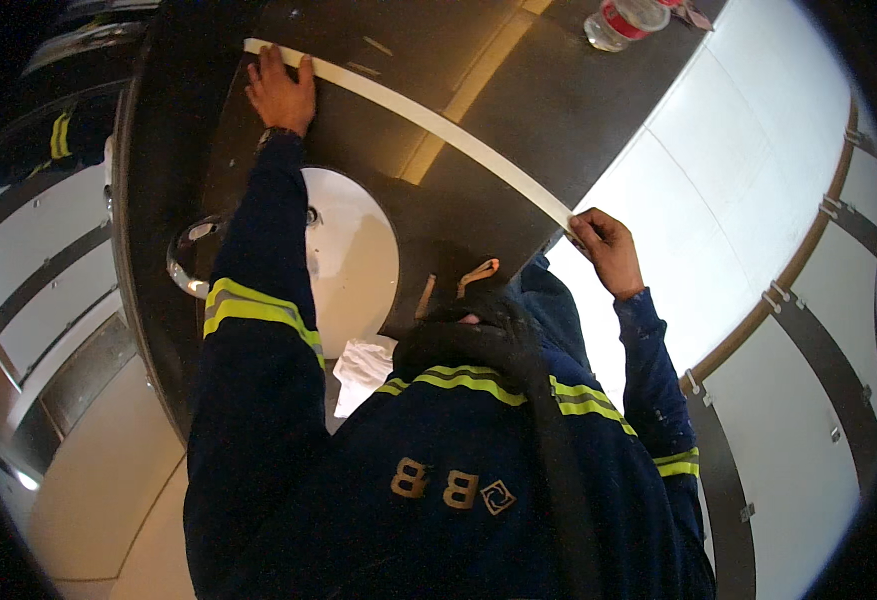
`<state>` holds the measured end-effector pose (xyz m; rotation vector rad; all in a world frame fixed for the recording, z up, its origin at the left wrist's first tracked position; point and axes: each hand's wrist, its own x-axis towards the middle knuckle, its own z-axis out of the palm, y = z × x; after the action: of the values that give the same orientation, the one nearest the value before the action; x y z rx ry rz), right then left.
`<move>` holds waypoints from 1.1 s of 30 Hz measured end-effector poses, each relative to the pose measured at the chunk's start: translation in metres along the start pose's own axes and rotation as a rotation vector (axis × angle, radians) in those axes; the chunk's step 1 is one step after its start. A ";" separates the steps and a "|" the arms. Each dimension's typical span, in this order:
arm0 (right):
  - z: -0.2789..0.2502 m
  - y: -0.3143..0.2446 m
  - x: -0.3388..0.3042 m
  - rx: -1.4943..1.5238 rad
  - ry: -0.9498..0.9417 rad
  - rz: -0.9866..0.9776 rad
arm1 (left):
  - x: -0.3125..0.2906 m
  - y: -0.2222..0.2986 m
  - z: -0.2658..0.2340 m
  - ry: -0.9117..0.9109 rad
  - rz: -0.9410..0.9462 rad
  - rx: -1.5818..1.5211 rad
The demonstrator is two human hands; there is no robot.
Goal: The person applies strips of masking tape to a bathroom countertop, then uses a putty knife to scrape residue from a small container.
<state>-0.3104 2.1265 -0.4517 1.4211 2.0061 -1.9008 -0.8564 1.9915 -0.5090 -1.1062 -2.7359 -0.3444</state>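
Note:
A long, narrow white strip (439, 125) lies across the dark countertop (549, 130), from the back left to the front edge at right. My left hand (284, 95) rests on the strip's far end, fingers spread and lying over it. At the near end, beside the counter edge, my right hand (609, 250) pinches the strip between thumb and fingers. Below the strip, a round white washbasin (354, 250) is set into the counter, partly covered by my left forearm. A curved chrome tap (187, 262) stands at its left, partly behind my sleeve.
A clear plastic bottle with a red label (624, 22) is at the counter's far right. Small orange-edged items (479, 272) lie close to my body. A crumpled white cloth (361, 372) sits below the basin. Pale floor tiles (699, 200) extend to the right, toward white panels (769, 420).

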 end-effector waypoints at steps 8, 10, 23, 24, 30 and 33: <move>0.002 0.002 0.001 0.039 -0.011 0.004 | -0.002 0.005 -0.009 -0.040 -0.021 -0.048; 0.001 0.002 0.000 0.018 -0.003 -0.005 | -0.003 0.008 -0.010 -0.051 -0.023 -0.045; 0.002 -0.004 -0.005 0.061 -0.002 -0.046 | -0.055 0.044 -0.028 0.037 0.226 -0.163; 0.002 -0.003 -0.006 0.065 -0.006 -0.072 | -0.055 0.042 -0.029 0.029 0.235 -0.155; -0.008 -0.012 -0.006 0.081 0.032 -0.163 | -0.050 0.040 -0.025 0.008 0.223 -0.143; -0.015 -0.019 -0.004 0.090 0.043 -0.177 | -0.049 0.037 -0.024 0.006 0.231 -0.147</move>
<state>-0.3114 2.1395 -0.4310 1.3559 2.1585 -2.0711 -0.7944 1.9783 -0.4927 -1.4385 -2.5747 -0.5188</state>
